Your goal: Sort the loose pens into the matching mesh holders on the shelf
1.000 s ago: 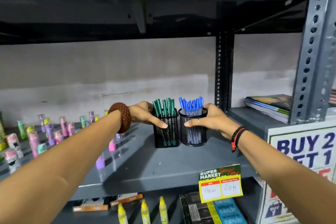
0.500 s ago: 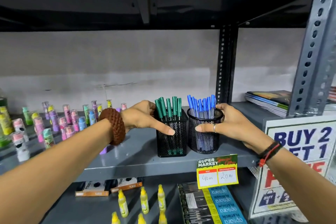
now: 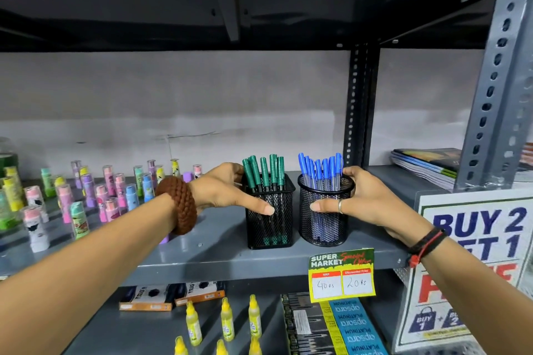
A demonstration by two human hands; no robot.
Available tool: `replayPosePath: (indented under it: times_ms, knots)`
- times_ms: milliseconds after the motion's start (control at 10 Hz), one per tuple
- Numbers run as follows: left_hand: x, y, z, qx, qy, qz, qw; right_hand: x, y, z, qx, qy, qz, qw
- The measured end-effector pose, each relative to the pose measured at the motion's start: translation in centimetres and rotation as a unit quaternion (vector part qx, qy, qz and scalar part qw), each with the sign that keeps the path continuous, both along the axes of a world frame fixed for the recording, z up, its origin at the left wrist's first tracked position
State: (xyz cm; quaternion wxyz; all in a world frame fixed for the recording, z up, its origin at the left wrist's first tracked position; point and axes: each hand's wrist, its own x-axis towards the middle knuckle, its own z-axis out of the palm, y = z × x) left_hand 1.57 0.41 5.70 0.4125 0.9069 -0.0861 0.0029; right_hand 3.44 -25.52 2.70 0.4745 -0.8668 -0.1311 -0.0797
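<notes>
Left hand (image 3: 223, 192) is gripping the square holder (image 3: 269, 215), thumb across its front mesh, fingers wrapping behind its left side. Right hand (image 3: 364, 202) is gripping the round holder (image 3: 324, 212), thumb with a ring lying on the front mesh, fingers curling over the rim on the right. Both holders are standing upright on the shelf (image 3: 219, 259), near its front edge, round holder just right of the square holder, not touching. Green pens (image 3: 264, 174) are standing caps-up in the square holder; blue pens (image 3: 321, 170) are standing caps-up in the round holder. A brown braided band (image 3: 180, 204) is sitting on the left wrist, a black and red cord (image 3: 425, 245) on the right. Left of the square holder, small colourful bottles (image 3: 86, 196) are crowding the shelf. Below the round holder, a price tag (image 3: 341, 275) is hanging off the shelf edge. Right of the round holder, notebooks (image 3: 427, 163) are lying stacked, and a promo sign (image 3: 473, 265) is leaning beyond the right forearm.
</notes>
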Motion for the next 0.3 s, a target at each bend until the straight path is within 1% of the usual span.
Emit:
replayPosePath:
  times_ms: [100, 200, 300]
  knots:
    - [-0.1, -0.1, -0.2, 0.006, 0.005, -0.001, 1.0, -0.3, -0.2, 0.1, -0.018, -0.003, -0.005, 1.0]
    - [-0.9, -0.2, 0.5, 0.032, 0.011, -0.002, 0.999, -1.4, -0.5, 0.9, -0.037, -0.008, 0.001, 0.999]
    - [-1.2, -0.1, 1.0, 0.037, -0.014, 0.043, 0.998, -1.5, -1.0, 1.4, -0.03, -0.042, -0.005, 0.999]
